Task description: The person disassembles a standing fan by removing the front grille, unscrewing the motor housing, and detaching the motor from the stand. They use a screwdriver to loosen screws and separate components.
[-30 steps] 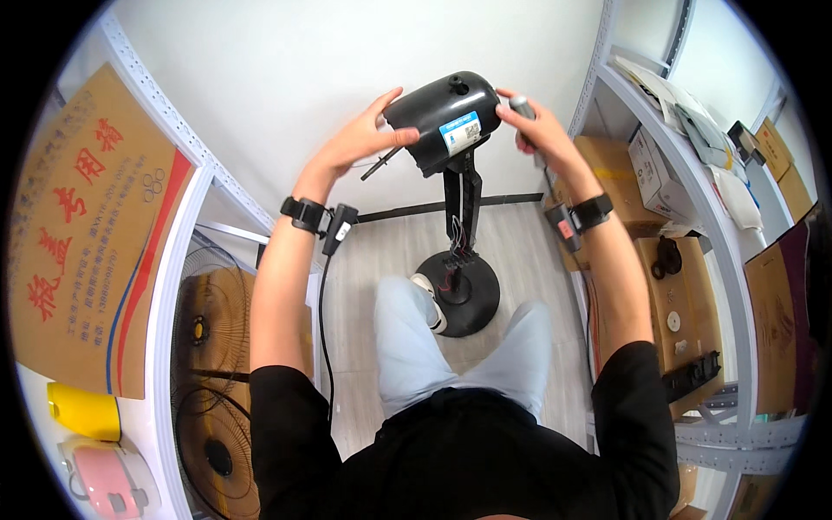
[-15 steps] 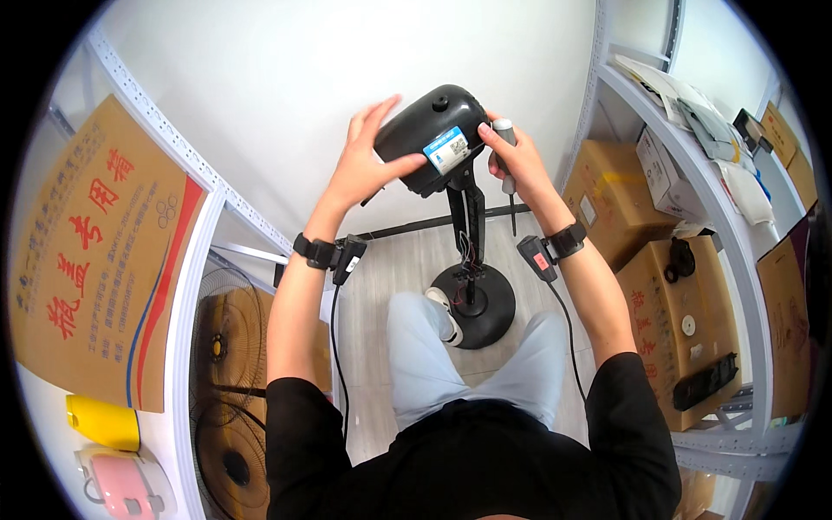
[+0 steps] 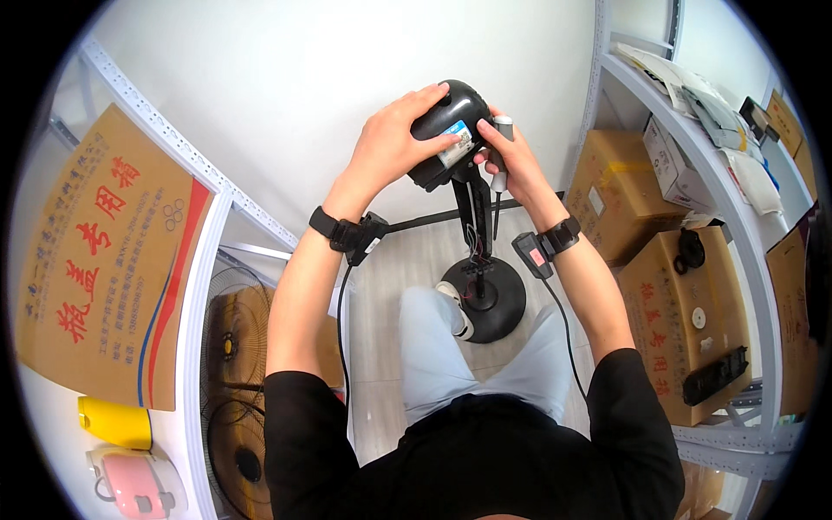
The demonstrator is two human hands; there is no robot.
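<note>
The black motor housing [image 3: 457,102] of a pedestal fan sits on top of its black pole [image 3: 474,208], which rises from a round base [image 3: 503,308]. My left hand [image 3: 394,134] is wrapped over the housing's left side, the thumb lying across its blue and white label [image 3: 456,147]. On the other side, my right hand [image 3: 520,165] holds a grey-handled screwdriver [image 3: 499,180] with its dark shaft pointing down. The right thumb touches the housing's edge. Loose thin wires [image 3: 475,247] hang along the pole. The housing's underside is hidden.
At right, a cardboard box [image 3: 646,299] bears a black ring-shaped part [image 3: 691,250], a white disc [image 3: 698,317] and a long black plastic part [image 3: 716,375]. Metal shelving [image 3: 754,260] flanks me. Wire fan grilles [image 3: 234,347] stand at left. A black cable hangs from each wrist device.
My left hand has slid up and right, farther over the housing, and covers part of the label. The right hand stays beside the housing with the screwdriver. The view has shifted slightly.
</note>
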